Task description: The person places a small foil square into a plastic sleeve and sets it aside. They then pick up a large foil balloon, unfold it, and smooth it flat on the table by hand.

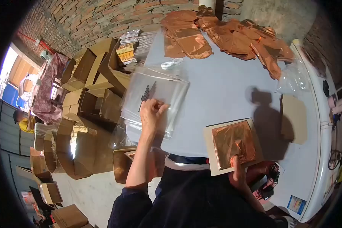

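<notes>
My left hand [151, 114] is closed, with its fingers curled and pinching at the top clear plastic bag [171, 89] of a flat stack on the table. Dark print [145, 93] shows on the bag just beyond the fingertips. In my right hand [238, 175] is a square beige cardboard sheet [209, 146] with a folded piece of shiny copper-coloured foil [231, 138] lying on it. The thumb presses on the foil's lower edge, and the other fingers are hidden beneath the cardboard. This bundle is held over the table's front edge, tilted slightly.
Crumpled copper-coloured foil sheets [231, 36] lie along the table's [216, 83] far side. A white roll [171, 63] sits behind the bags. At the right are a beige board [294, 117] and a clear bag [295, 78]. Open cardboard boxes [98, 76] crowd the left.
</notes>
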A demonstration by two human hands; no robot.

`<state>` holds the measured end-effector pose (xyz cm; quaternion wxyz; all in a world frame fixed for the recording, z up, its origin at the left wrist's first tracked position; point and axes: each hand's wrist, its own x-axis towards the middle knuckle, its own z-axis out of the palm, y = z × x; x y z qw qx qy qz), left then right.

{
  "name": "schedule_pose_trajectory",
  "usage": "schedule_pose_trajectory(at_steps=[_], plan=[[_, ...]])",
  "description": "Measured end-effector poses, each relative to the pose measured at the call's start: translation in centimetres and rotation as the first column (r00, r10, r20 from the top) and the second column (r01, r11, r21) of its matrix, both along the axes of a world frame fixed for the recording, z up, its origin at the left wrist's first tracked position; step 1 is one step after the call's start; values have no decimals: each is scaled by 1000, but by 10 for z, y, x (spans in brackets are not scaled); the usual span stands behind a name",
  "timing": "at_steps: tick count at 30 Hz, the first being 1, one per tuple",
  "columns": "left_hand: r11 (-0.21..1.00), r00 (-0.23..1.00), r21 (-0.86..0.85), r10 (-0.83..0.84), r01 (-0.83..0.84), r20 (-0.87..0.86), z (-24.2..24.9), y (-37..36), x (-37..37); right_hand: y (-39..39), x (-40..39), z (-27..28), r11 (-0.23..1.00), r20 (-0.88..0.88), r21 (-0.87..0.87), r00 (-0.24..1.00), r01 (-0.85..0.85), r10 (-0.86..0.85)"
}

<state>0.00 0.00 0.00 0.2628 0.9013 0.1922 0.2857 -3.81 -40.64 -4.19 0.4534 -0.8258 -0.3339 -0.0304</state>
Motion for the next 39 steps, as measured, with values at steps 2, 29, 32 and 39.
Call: schedule_pose_trajectory(at_steps=[2,29,32,39], plan=[[998,1000,-60,-5,6,23,2,-1,-1,2,2,5,1000,6,-2,1000,17,-16],[908,904,350,-332,229,269,71,-71,66,-35,-7,-7,982,57,-177,997,59,-50],[736,716,392,-659,552,229,58,-116,86,-47,-19,-5,984,-206,-126,967,127,-151],[520,544,339,-839,784,27,25,-167,66,-51,-45,17,764,-819,301,565,570,-99]])
